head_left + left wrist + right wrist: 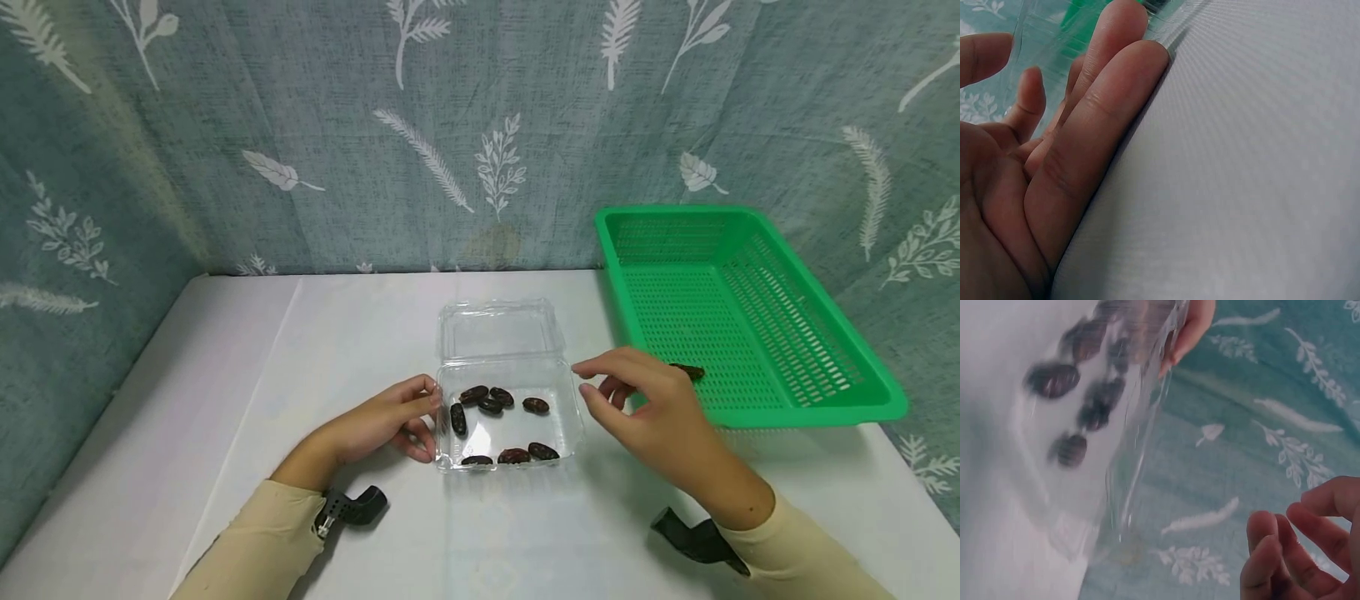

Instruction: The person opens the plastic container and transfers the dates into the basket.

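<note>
A clear plastic clamshell box (528,371) lies on the table with its lid (498,332) folded back. Several dark, wrinkled dates (513,456) are scattered inside the box. Along the box's left wall, my left hand (390,421) steadies it, thumb and fingertips at the side; in the left wrist view its lower fingers (1094,119) stretch out along the tabletop. My right hand (652,412) hovers just off the box's right rim, thumb and index finger apart with nothing between them. In the right wrist view its fingers (1304,550) are loosely bent.
A green perforated plastic basket (813,414) stands at the right, with one brown date (688,372) inside, partly hidden by my right hand. White cloth (330,333) covers the table. A leaf-patterned curtain (322,108) hangs behind the table and along its left.
</note>
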Demonstrator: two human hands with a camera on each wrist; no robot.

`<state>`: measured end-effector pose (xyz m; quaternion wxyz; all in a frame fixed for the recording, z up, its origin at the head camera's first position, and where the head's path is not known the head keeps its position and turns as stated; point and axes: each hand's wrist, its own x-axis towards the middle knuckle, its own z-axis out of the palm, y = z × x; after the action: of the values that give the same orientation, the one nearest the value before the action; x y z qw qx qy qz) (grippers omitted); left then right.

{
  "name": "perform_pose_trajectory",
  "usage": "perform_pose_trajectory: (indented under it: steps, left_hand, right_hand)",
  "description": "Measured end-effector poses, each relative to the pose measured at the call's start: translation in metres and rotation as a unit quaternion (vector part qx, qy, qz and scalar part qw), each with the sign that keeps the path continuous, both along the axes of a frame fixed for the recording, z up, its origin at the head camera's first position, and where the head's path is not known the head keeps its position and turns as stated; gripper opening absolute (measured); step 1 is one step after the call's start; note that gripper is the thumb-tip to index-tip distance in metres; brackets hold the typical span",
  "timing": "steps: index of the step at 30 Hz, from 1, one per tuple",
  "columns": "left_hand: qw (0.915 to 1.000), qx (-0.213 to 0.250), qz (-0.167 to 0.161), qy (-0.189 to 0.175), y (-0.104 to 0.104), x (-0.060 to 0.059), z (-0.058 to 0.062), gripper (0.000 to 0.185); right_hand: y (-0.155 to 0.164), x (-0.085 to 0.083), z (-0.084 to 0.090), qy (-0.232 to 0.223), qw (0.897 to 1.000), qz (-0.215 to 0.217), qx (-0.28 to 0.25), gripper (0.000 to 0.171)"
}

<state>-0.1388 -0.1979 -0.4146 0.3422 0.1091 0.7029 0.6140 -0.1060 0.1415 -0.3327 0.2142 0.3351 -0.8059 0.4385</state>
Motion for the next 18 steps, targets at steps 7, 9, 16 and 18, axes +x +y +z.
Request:
perform_pose_trajectory:
  steps: [7, 9, 16, 18]
  left_hand:
    - [1.0, 0.003, 0.001, 0.002, -0.001, 0.001, -0.001, 0.033]
    - [1.0, 0.005, 0.0, 0.001, -0.001, 0.002, -0.002, 0.033]
    - [1.0, 0.004, 0.0, 0.0, -0.002, 0.003, 0.0, 0.033]
    - [1.0, 0.006, 0.0, 0.0, -0.002, 0.002, 0.0, 0.033]
  right_hand:
    - [-0.018, -0.001, -0.01, -0.045, 0.999, 0.011, 0.007, 0.025]
    - [-0.022, -0.003, -0.013, -0.053, 0.998, 0.008, 0.015, 0.023]
    - [-0.029, -0.013, -0.024, -0.096, 0.994, -0.007, 0.057, 0.018]
    - [-0.03, -0.016, -0.028, -0.098, 0.993, -0.006, 0.059, 0.018]
